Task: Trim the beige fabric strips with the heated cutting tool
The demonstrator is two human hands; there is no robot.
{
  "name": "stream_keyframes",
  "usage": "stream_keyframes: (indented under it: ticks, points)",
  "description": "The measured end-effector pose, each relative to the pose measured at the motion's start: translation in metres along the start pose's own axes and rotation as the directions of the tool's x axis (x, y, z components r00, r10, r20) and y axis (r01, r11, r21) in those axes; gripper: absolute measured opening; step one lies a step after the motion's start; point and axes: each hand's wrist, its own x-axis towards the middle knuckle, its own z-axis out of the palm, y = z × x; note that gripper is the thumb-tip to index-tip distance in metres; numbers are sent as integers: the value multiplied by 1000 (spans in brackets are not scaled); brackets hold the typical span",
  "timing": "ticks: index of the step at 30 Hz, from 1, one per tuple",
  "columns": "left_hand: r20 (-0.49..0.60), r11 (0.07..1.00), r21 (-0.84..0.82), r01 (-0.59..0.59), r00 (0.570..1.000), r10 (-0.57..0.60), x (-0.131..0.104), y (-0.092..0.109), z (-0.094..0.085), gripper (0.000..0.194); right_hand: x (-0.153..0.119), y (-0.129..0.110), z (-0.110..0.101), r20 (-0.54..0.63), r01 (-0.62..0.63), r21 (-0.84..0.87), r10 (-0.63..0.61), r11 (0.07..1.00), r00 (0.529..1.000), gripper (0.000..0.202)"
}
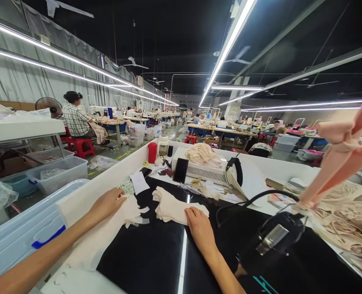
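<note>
My left hand point(107, 203) is at the left side of the black tabletop point(144, 253), its fingers bent and close together. Whatever they may pinch is hidden. Right beside the fingertips are a tangle of pale green string point(126, 188) and a pile of cream fabric pieces point(132, 210). My right hand point(200, 229) rests on the right end of a stack of cut cream fabric pieces point(170, 207), fingers stretched over the top. The stack's far end flares wider. A white paper slip point(139, 182) lies between the two piles, towards the back.
Behind are a phone point(181, 170), a white vented box point(203, 171) with cream fabric point(203, 154) on top, and a red cup point(152, 152). A dark machine head point(280, 234) with pink straps point(336, 155) stands right. A lidded blue bin point(27, 237) is left.
</note>
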Motion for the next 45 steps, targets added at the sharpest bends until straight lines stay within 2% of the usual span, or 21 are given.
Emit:
stream_keyframes:
  ticks: [2, 5, 17, 24, 28, 31, 35, 39, 45]
  points:
    - [22, 999, -8, 32, 999, -32, -14, -10, 4, 39, 0, 1, 0, 0, 1, -4, -1, 1000, 1000, 23]
    - [23, 998, -45, 44, 999, -43, -25, -15, 14, 45, -1, 3, 0, 6, 6, -19, -6, 1000, 1000, 24]
    - [-22, 980, -157, 119, 992, -124, -34, -4, 20, 33, -9, 36, 4, 31, 94, 74, -96, 993, 995, 38]
    - [-58, 977, -185, 105, 991, -118, -34, 2, 19, 31, -12, 40, 3, 29, 101, 68, -103, 993, 994, 40]
    - [-67, 982, -188, 33, 997, -46, -37, 9, 14, 32, -11, 40, 3, 41, 96, 80, -100, 992, 994, 38]
    - [1, 978, -198, -67, 998, 69, -41, 13, 12, 30, -11, 41, 3, 46, 92, 93, -97, 991, 994, 37]
    - [86, 963, -205, -173, 977, 194, -45, 14, 13, 35, -11, 38, 2, 43, 80, 86, -84, 993, 996, 35]
    - [85, 958, -206, -200, 972, 221, -44, 8, 17, 42, -10, 31, 0, 43, 82, 56, -84, 995, 996, 31]
    - [82, 964, -188, -186, 975, 204, -37, 5, 16, 41, -9, 24, -1, 26, 66, 28, -67, 997, 997, 30]
